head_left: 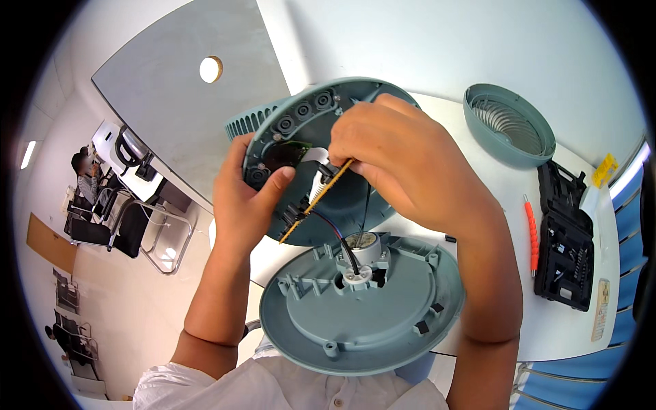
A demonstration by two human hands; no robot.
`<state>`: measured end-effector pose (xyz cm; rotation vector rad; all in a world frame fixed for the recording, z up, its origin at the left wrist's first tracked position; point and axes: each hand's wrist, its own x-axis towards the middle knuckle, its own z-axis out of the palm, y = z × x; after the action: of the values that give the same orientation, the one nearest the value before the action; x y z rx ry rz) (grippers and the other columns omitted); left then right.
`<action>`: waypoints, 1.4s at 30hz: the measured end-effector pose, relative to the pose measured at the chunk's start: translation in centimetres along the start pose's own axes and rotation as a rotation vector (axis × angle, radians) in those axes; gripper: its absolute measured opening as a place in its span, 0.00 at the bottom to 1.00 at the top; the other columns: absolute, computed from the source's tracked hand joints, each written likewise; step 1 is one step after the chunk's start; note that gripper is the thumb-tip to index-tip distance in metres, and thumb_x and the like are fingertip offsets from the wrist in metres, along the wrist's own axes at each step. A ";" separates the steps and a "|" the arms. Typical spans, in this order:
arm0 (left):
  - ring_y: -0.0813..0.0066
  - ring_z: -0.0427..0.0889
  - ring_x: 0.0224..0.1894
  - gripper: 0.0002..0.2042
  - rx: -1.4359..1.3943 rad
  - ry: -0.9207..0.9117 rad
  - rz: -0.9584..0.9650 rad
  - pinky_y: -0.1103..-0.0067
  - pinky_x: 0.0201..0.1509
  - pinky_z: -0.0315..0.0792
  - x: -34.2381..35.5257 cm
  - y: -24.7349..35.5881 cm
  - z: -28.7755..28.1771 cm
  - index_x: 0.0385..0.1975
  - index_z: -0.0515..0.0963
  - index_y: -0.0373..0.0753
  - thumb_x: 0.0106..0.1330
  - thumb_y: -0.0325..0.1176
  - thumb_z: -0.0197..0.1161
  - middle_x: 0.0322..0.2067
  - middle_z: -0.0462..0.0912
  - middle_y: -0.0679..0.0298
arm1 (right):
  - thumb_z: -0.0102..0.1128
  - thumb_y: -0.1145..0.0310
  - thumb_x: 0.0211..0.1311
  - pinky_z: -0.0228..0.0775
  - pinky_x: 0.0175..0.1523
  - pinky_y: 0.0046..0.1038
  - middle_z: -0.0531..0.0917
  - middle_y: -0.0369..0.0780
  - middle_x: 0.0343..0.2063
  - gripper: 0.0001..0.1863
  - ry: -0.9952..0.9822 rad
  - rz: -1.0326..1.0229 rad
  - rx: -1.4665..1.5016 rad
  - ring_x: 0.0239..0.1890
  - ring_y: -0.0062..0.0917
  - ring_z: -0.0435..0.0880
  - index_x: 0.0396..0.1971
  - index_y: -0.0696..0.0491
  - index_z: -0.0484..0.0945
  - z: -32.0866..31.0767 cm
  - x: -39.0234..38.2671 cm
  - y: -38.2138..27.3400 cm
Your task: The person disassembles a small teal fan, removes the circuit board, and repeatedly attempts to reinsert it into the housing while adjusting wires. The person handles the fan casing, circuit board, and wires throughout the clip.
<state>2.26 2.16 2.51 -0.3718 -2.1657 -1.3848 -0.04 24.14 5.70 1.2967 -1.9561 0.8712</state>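
Note:
My left hand [242,198] grips the rim of a raised grey-green plastic housing [342,212], thumb inside it. My right hand [396,164] is closed on the upper end of a tan circuit board [306,211], seen edge-on and held diagonally within the housing, with black and white connectors beside it. Coloured wires run down from the board to a round grey-green base [362,314], which lies in front of me with a silver motor [364,244] at its back. The fingertips of my right hand are partly hidden.
A slatted grey-green cover [509,126] stands at the back right, near an open black tool case [564,260], a red-handled screwdriver [530,232] and the white table's edge [608,321]. A grey partition with a hole [171,96] is at left; people [85,181] sit beyond at desks and chairs.

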 end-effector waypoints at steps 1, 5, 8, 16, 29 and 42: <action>0.77 0.79 0.38 0.18 0.003 0.008 0.014 0.80 0.45 0.72 0.0 0.0 0.1 0.46 0.71 0.36 0.56 0.28 0.68 0.35 0.82 0.62 | 0.59 0.82 0.44 0.68 0.42 0.33 0.79 0.37 0.34 0.11 -0.013 0.008 0.010 0.38 0.35 0.74 0.31 0.54 0.76 -0.2 0.0 -0.1; 0.77 0.79 0.38 0.18 0.021 0.013 0.014 0.79 0.46 0.72 -0.1 -0.2 0.2 0.45 0.71 0.35 0.55 0.27 0.67 0.36 0.82 0.61 | 0.59 0.82 0.45 0.69 0.42 0.33 0.78 0.37 0.35 0.12 -0.046 0.027 0.037 0.39 0.34 0.74 0.31 0.53 0.76 -0.5 -0.5 -0.3; 0.76 0.79 0.38 0.19 0.010 0.034 0.005 0.79 0.46 0.72 -0.2 -0.2 0.2 0.45 0.71 0.35 0.55 0.27 0.67 0.36 0.82 0.60 | 0.58 0.82 0.45 0.68 0.43 0.33 0.78 0.37 0.35 0.11 -0.082 0.054 0.055 0.40 0.34 0.74 0.31 0.53 0.76 -1.1 -0.5 -0.7; 0.74 0.80 0.38 0.18 0.101 0.053 0.000 0.78 0.46 0.73 -0.3 0.1 0.0 0.45 0.71 0.35 0.55 0.29 0.66 0.35 0.82 0.58 | 0.57 0.81 0.46 0.68 0.43 0.33 0.78 0.37 0.35 0.10 -0.110 0.059 0.083 0.40 0.34 0.74 0.30 0.54 0.75 -1.3 -0.4 -1.0; 0.76 0.79 0.38 0.18 0.112 0.045 -0.060 0.79 0.45 0.72 -0.6 0.4 -0.2 0.45 0.71 0.34 0.57 0.33 0.66 0.35 0.82 0.60 | 0.57 0.82 0.46 0.68 0.43 0.34 0.78 0.37 0.35 0.10 -0.088 0.046 0.108 0.40 0.35 0.74 0.31 0.54 0.76 -1.1 -0.5 -1.0; 0.77 0.78 0.39 0.21 0.100 0.068 0.009 0.80 0.46 0.71 -0.7 -0.1 0.2 0.48 0.70 0.35 0.58 0.35 0.68 0.36 0.81 0.62 | 0.56 0.82 0.43 0.67 0.42 0.32 0.76 0.36 0.32 0.12 -0.093 0.029 0.067 0.37 0.34 0.73 0.31 0.53 0.76 -1.5 -1.1 -0.5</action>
<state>2.70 2.32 1.93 -0.2924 -2.1654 -1.2606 0.95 25.78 5.79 1.3724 -2.0376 0.9128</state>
